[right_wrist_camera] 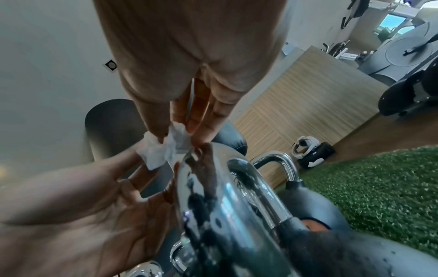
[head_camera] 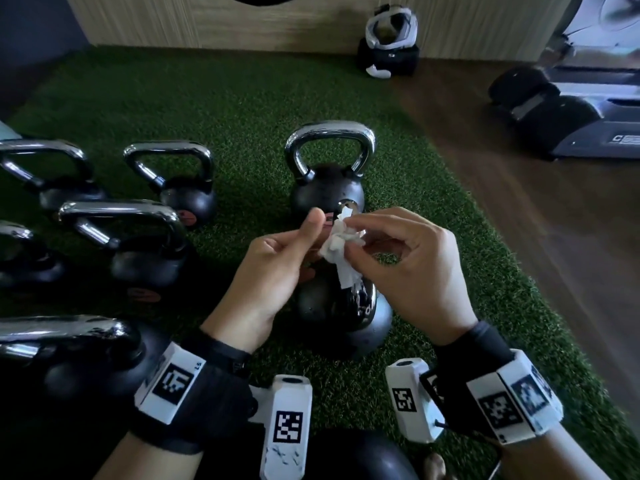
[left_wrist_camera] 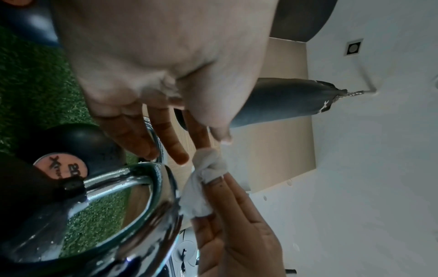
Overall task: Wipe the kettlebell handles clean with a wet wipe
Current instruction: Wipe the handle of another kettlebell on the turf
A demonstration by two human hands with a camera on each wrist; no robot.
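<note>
A crumpled white wet wipe (head_camera: 337, 244) hangs between my hands, just above the chrome handle (head_camera: 365, 301) of the nearest black kettlebell (head_camera: 322, 306). My right hand (head_camera: 348, 249) pinches the wipe between thumb and fingertips, seen close in the right wrist view on the wipe (right_wrist_camera: 166, 148). My left hand (head_camera: 320, 233) has fairly straight fingers touching the wipe's far side, its thumb raised a little apart. In the left wrist view the wipe (left_wrist_camera: 203, 180) sits beside the wet handle (left_wrist_camera: 163, 187). The handle's top is hidden under my hands in the head view.
Another kettlebell (head_camera: 327, 192) stands just beyond on the green turf (head_camera: 225, 98). Several more kettlebells (head_camera: 145, 244) crowd the left side. A headset on a black box (head_camera: 389, 46) sits by the wooden wall. Wood floor (head_camera: 519, 220) and a gym machine (head_camera: 571, 116) lie right.
</note>
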